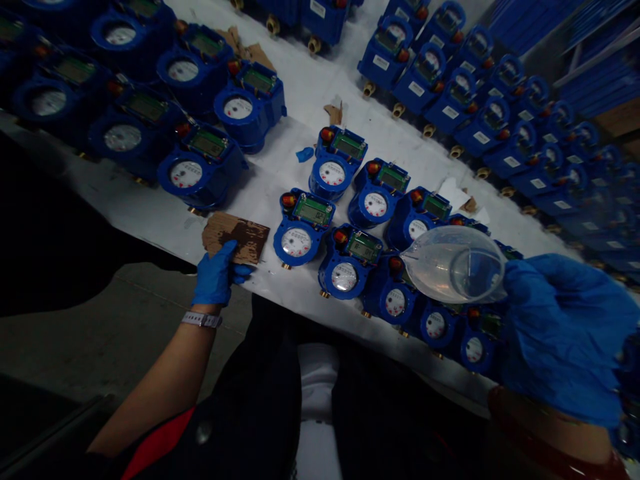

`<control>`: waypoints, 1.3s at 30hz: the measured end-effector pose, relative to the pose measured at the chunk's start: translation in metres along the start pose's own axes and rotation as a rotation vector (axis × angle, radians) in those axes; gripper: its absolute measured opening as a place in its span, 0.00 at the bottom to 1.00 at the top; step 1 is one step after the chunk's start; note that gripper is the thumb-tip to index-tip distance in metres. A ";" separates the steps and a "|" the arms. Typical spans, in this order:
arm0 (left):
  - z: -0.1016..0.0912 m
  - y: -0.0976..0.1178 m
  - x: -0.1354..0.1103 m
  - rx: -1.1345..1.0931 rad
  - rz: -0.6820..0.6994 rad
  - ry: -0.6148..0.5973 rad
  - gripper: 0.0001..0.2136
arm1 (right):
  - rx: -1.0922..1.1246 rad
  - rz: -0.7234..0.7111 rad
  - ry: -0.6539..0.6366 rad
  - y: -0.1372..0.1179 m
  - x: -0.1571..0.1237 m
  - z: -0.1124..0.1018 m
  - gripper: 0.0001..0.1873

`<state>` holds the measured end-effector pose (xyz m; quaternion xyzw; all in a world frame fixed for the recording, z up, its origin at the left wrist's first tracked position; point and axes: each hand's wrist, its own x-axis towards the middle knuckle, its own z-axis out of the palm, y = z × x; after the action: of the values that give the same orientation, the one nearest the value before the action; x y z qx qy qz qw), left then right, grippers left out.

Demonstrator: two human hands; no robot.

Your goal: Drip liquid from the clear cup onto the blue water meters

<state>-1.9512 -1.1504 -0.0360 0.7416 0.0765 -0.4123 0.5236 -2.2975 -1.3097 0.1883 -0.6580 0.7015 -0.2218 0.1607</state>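
Note:
My right hand [565, 333], in a blue glove, grips a see-through plastic measuring cup [430, 263] by its far side. The cup is held above the right part of a group of blue water meters, its spout toward the left. Whether liquid is in it I cannot tell for sure. In my left hand [216, 273], also gloved in blue, is a torn piece of brown cardboard [240, 239] at the table's near edge. Closest to the cardboard is a water meter [297, 243] with a white dial, a green circuit board with a display, and a red-orange part.
More blue meters [200, 163] stand in rows at the left. Long rows of meters with brass fittings [420, 90] run along the far right. Cardboard scraps [334, 112] and a blue scrap [304, 155] lie on the white table surface [300, 100].

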 end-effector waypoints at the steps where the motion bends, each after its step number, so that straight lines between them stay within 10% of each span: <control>1: 0.000 0.000 0.000 -0.003 0.001 -0.003 0.11 | 0.010 0.002 -0.001 0.001 0.000 0.000 0.16; 39: -0.001 -0.002 0.001 -0.033 0.002 -0.003 0.10 | 0.100 0.003 0.007 -0.001 -0.014 0.003 0.16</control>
<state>-1.9507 -1.1495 -0.0381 0.7323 0.0816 -0.4115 0.5364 -2.2939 -1.2966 0.1856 -0.6472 0.6912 -0.2586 0.1911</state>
